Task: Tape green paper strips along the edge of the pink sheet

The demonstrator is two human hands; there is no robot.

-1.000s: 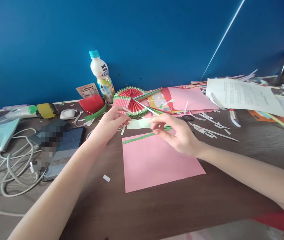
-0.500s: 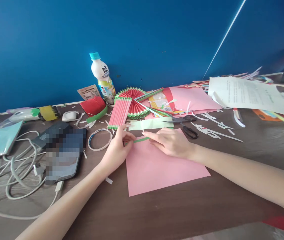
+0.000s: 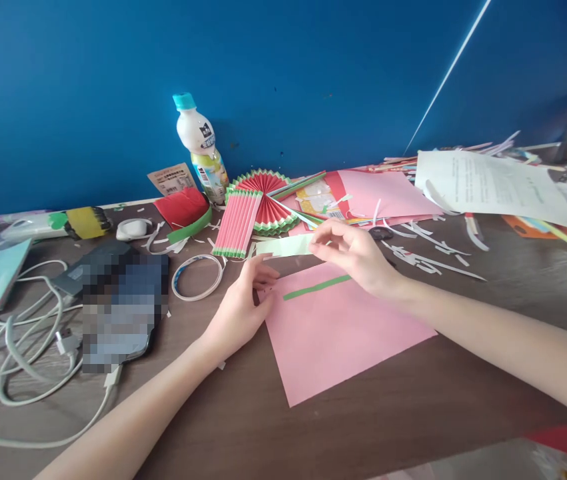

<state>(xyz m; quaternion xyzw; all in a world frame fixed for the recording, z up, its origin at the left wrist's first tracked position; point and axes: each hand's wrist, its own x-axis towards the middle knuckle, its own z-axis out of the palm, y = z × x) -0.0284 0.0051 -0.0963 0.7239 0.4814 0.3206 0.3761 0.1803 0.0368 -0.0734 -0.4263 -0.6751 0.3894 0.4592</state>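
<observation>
The sheet (image 3: 348, 340) between the left hand (image 3: 246, 300) and the right hand (image 3: 358, 260) is plain pink. The narrow strip (image 3: 318, 287) lying on it is solid green. The wide strip (image 3: 283, 247), just beyond the gap between the hands, is pale green. Beyond the left hand, the pleated piece (image 3: 237, 223) is pink with pale stripes and green ends; behind it, the rosette (image 3: 263, 183) is red with a green zigzag rim.

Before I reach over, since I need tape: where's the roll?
In the head view, the tape roll lies on the table left of centre, between the phone and the left hand.
</observation>
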